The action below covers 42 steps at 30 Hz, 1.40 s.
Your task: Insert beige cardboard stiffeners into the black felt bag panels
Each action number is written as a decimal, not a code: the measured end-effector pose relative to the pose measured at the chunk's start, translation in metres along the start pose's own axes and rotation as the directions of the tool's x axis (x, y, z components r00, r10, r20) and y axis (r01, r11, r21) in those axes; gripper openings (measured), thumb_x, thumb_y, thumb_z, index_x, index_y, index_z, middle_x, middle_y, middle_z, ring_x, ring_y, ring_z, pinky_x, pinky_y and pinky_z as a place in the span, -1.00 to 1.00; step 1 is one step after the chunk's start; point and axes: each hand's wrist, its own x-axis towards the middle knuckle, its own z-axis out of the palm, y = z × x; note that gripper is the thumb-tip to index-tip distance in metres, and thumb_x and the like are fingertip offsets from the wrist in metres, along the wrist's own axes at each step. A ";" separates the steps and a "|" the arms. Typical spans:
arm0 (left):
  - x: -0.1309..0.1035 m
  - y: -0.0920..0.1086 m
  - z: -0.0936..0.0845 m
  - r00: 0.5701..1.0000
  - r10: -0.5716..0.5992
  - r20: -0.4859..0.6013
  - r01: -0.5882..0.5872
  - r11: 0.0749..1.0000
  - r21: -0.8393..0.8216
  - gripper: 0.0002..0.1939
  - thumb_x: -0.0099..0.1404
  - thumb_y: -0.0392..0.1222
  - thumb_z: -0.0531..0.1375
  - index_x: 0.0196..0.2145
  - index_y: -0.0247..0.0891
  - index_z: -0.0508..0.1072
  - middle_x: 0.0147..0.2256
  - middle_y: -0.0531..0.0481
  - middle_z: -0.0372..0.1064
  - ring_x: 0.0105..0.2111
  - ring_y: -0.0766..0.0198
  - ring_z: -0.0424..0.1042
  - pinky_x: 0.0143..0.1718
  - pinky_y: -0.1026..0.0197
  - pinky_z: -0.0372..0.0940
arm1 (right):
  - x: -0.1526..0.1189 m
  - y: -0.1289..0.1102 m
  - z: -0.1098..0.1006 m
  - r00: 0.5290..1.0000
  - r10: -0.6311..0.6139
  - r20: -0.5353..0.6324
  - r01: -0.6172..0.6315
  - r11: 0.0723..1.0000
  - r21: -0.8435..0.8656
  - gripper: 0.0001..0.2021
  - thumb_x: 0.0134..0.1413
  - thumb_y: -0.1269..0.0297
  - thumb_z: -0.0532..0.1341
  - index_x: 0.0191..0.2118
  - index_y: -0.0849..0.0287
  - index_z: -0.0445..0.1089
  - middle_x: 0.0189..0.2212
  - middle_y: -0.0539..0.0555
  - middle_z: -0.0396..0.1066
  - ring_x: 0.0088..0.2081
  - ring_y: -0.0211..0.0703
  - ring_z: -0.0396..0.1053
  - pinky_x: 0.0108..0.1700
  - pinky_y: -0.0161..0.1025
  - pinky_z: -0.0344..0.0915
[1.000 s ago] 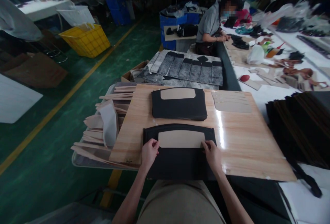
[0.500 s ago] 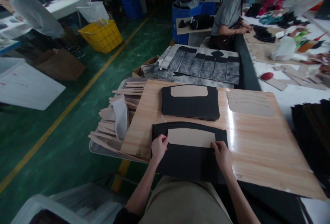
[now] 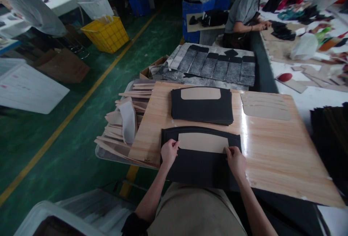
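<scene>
Pinching the lower corners of a tan insert (image 3: 203,143), the left hand (image 3: 169,152) has thumb and fingers closed on its left end and the right hand (image 3: 236,159) grips its right end the same way, fingers curled and pressed together rather than spread. The insert lies flat on the upper half of a black panel (image 3: 201,165), just under that panel's curved top edge, and the panel sits at the near edge of a wooden board (image 3: 272,156). Behind it, apart from the hands, rests a stack of black panels (image 3: 202,111) with a tan piece on top; to its right lie spare tan inserts (image 3: 265,108). Left of the board is a pile of tan offcuts (image 3: 122,127). The likely slip, as I judge it: uneven pressure from one hand would skew the insert against the curved edge, and the panel, overhanging the board toward the lap, could slide as the hands press.
</scene>
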 end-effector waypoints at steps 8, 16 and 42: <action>0.000 0.001 0.004 0.998 -0.019 -0.053 0.021 0.999 0.045 -0.66 0.31 0.07 0.11 -0.49 -0.21 0.40 -0.58 0.13 0.42 -0.69 0.43 0.31 -0.55 0.31 0.06 | 0.002 -0.001 0.001 1.000 0.023 -0.002 -0.023 0.999 -0.037 -0.65 0.10 -0.04 0.01 -0.27 0.13 0.34 -0.49 0.11 0.44 -0.43 -0.02 0.38 -0.35 -0.17 0.11; 0.000 -0.002 0.006 0.997 0.002 -0.078 0.004 0.997 0.082 -0.66 0.31 0.09 0.10 -0.47 -0.19 0.41 -0.55 0.10 0.45 -0.63 0.38 0.35 -0.50 0.30 0.08 | 0.003 0.000 0.001 0.999 0.040 0.018 -0.039 0.999 -0.032 -0.71 0.14 0.03 0.06 -0.26 0.13 0.35 -0.48 0.08 0.45 -0.45 -0.08 0.39 -0.35 -0.20 0.13; -0.001 0.000 0.005 0.999 -0.029 -0.042 0.033 0.994 0.104 -0.68 0.31 0.09 0.09 -0.42 -0.19 0.41 -0.53 0.12 0.46 -0.67 0.38 0.37 -0.49 0.29 0.12 | 0.004 -0.006 -0.007 0.992 0.090 0.084 -0.094 0.995 0.039 -0.76 0.15 0.07 0.10 -0.30 0.14 0.33 -0.51 0.00 0.44 -0.49 -0.16 0.45 -0.37 -0.24 0.16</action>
